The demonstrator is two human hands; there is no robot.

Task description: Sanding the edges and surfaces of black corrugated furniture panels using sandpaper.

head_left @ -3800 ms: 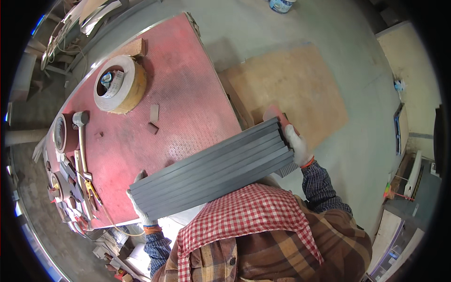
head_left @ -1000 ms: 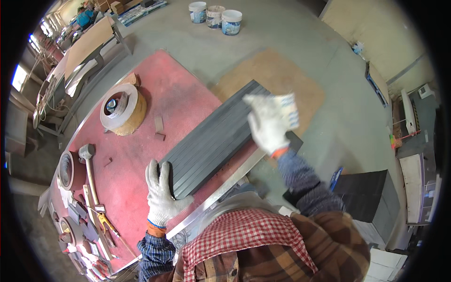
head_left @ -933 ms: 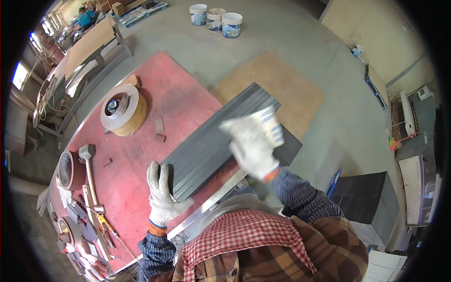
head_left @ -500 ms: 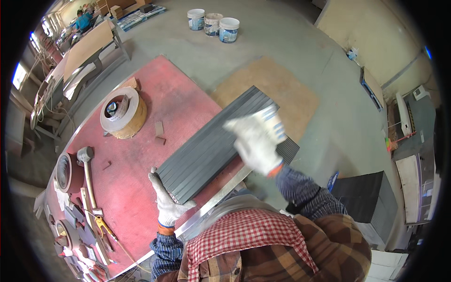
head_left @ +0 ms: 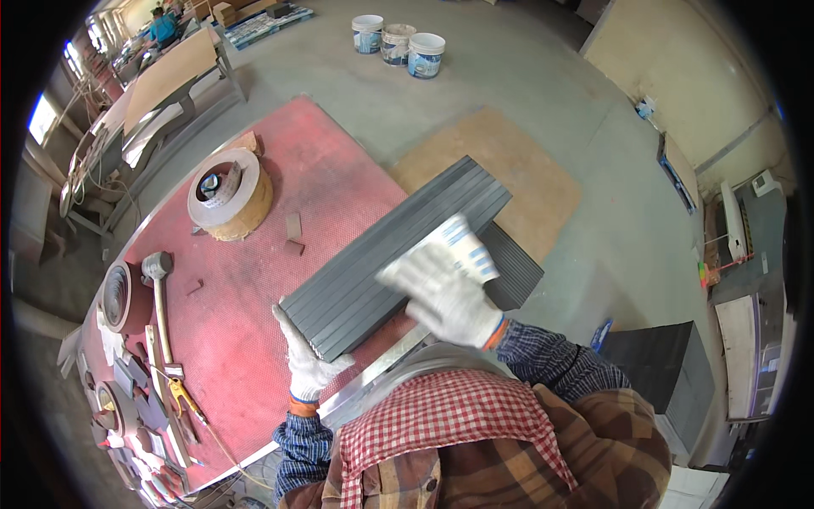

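Observation:
A bundle of long dark grey strips (head_left: 398, 246), set side by side, lies slanted across the red table (head_left: 246, 339) and over its right edge. My left hand (head_left: 309, 352), in a white knitted glove, grips the near end, with its fingers along the left corner and its thumb at the front. My right hand (head_left: 441, 293), gloved too and slightly blurred, rests over the strips' middle. In it is a white folded sheet or pad (head_left: 468, 248) with blue marks; its exact kind is unclear.
More dark strips (head_left: 513, 263) are under the bundle at right. A large tape roll (head_left: 233, 195), a mallet (head_left: 158, 297), a yellow air gun (head_left: 182, 399) and scraps lie at left on the table. Three buckets (head_left: 398, 44) stand on the far floor; a dark stack (head_left: 653, 365) is at right.
My right hand has slid with the white pad toward me and left along the strips. My left hand keeps its hold on the near end. The view has shifted slightly.

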